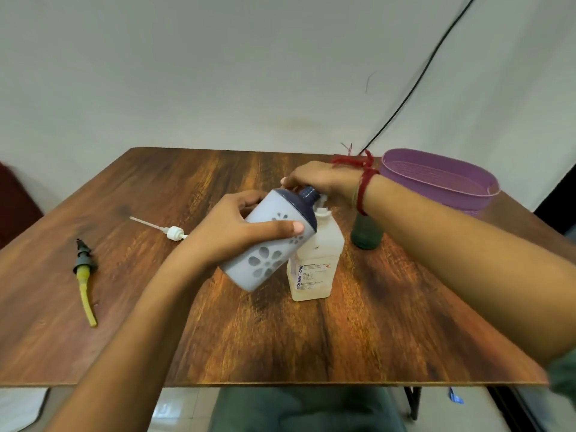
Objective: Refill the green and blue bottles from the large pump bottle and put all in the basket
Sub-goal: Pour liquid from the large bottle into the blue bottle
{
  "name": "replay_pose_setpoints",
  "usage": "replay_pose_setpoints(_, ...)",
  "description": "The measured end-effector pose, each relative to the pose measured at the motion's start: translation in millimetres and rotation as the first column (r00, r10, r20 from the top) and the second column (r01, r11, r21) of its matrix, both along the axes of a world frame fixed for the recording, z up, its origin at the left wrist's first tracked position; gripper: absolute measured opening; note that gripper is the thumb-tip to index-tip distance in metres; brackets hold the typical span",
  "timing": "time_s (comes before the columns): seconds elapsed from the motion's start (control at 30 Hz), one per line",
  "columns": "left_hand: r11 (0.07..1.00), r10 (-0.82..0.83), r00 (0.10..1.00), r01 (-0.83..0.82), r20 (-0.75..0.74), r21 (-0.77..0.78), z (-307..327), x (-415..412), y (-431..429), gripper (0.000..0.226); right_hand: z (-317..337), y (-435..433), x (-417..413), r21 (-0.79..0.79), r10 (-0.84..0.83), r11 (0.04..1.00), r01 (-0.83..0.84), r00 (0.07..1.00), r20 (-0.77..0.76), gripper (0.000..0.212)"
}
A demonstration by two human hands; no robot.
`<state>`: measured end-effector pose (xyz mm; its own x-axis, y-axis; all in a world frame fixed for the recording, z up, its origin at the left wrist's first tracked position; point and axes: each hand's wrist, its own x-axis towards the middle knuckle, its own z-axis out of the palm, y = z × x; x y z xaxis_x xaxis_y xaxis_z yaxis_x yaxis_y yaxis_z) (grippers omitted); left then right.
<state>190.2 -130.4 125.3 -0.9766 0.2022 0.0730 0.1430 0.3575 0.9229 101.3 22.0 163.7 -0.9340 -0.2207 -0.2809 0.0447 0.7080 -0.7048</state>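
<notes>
On the wooden table (280, 338), a yellow-tubed pump (84, 275) and a white pump (171, 232) lie at 9 o'clock. At centre, the blue bottle (268, 244) is wrapped by the left hand (237, 232), with its open neck tilted toward 1 o'clock under the spout of the large pump bottle (318, 263). The right hand (321, 179) is curled over that pump head. At 2 o'clock stands the green bottle (366, 233), with the purple basket (448, 198) beyond it.

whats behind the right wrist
The green bottle stands on the table; only its lower body shows. The right hand's wrist covers its top, so any cap is unseen.
</notes>
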Motion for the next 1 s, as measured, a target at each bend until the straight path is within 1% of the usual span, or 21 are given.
replay_pose_setpoints(0.1,1.0,0.006,1.0,-0.006,-0.019,0.012,2,0,-2,0.066,4,-1,-3,0.067,0.061,0.996,-0.059,0.998,-0.016,0.021)
replay_pose_setpoints(0.13,1.0,0.006,1.0,-0.005,-0.02,0.011,2,0,-2,0.066,1,0,-4,0.058,0.053,0.997,-0.051,0.998,-0.02,0.021)
replay_pose_setpoints(0.2,1.0,-0.002,1.0,0.002,-0.011,0.0,-1,-2,-2,0.065,-9,0,-6,-0.013,0.006,1.0,-0.006,1.0,-0.015,0.022)
replay_pose_setpoints(0.27,1.0,-0.011,1.0,0.011,0.001,-0.002,-4,-2,-2,0.063,-15,-1,-5,-0.031,-0.012,0.999,0.012,1.0,-0.019,0.026)
replay_pose_setpoints(0.37,0.999,-0.035,0.999,0.035,0.014,0.004,-4,-2,-2,0.065,-9,-1,-4,0.024,0.014,1.0,-0.013,1.0,-0.026,0.024)
replay_pose_setpoints(0.5,0.999,-0.031,0.999,0.031,-0.008,0.019,0,-6,-4,0.065,2,0,-6,0.118,0.046,0.992,-0.041,0.998,-0.039,0.021)
replay_pose_setpoints(0.67,0.999,-0.047,0.999,0.047,0.026,0.012,-4,-6,-4,0.063,-12,-1,-6,0.051,-0.002,0.999,0.004,1.0,-0.029,0.025)
replay_pose_setpoints(0.73,0.998,-0.057,0.998,0.056,0.041,0.022,-4,-6,-5,0.063,-8,-4,-5,0.094,0.014,0.996,-0.011,0.999,-0.039,0.027)
replay_pose_setpoints(0.8,0.997,-0.058,0.997,0.056,0.042,0.044,-2,-6,-7,0.062,2,-6,-4,0.148,0.036,0.989,-0.025,0.997,-0.071,0.024)
replay_pose_setpoints(0.87,0.998,-0.05,0.998,0.049,0.034,0.046,0,-7,-7,0.056,5,-6,-7,0.165,0.041,0.986,-0.026,0.995,-0.086,0.022)
replay_pose_setpoints(0.93,0.998,-0.044,0.998,0.042,0.037,0.048,0,-7,-6,0.047,0,-2,-9,0.11,0.004,0.994,0.002,0.999,-0.048,0.023)
replay_pose_setpoints(1.0,0.999,-0.035,0.999,0.033,0.039,0.031,-1,-6,-5,0.046,-7,-3,-6,0.038,-0.046,0.998,0.047,0.999,-0.015,0.026)
